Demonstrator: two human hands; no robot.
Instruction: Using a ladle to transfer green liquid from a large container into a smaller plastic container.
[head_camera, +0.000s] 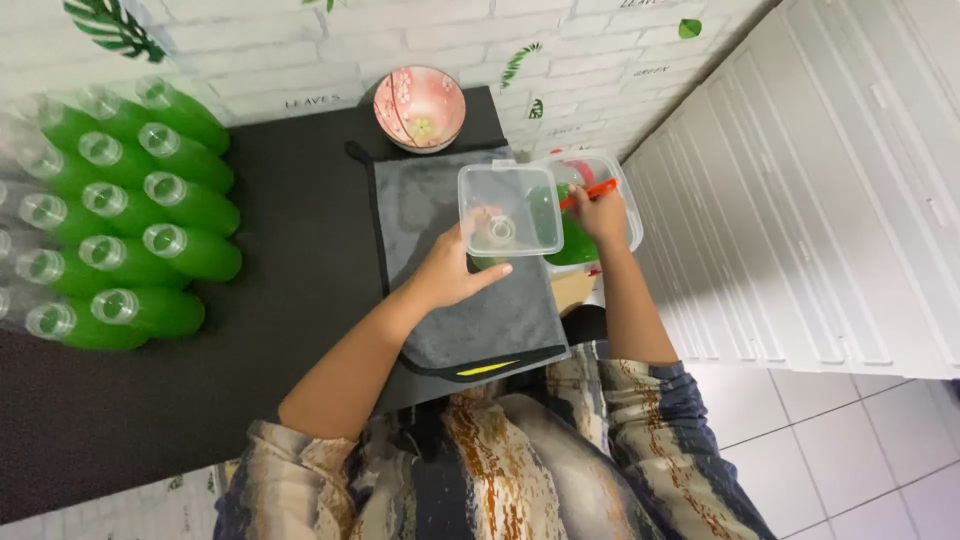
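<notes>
Black tabletop runs under everything, backed by a white brick-pattern wall with leaf prints and flanked by white panelled cabinet doors. At its near edge the left hand (452, 272) has its fingers curled around one small clear bottle (497, 235), thumb stretched along the side; the bottle stands upright between the fingertips, neck toward the camera, its long axis roughly vertical. The right hand (601, 212) pinches one red tool (588, 191) between thumb and fingertips; its long axis lies nearly level, its far end pointing left toward the bottle. One clear plastic lid (506, 205) hangs over the bottle, partly hiding it, and just beside it sits one clear container (612, 173) of green liquid. Beneath the hands lies one grey cloth (470, 320) with black trim. Beyond it stands one pink flowered bowl (419, 106). Well apart on the left, about thirteen green-filled bottles (120, 215) lie stacked on their sides, necks toward the camera.
</notes>
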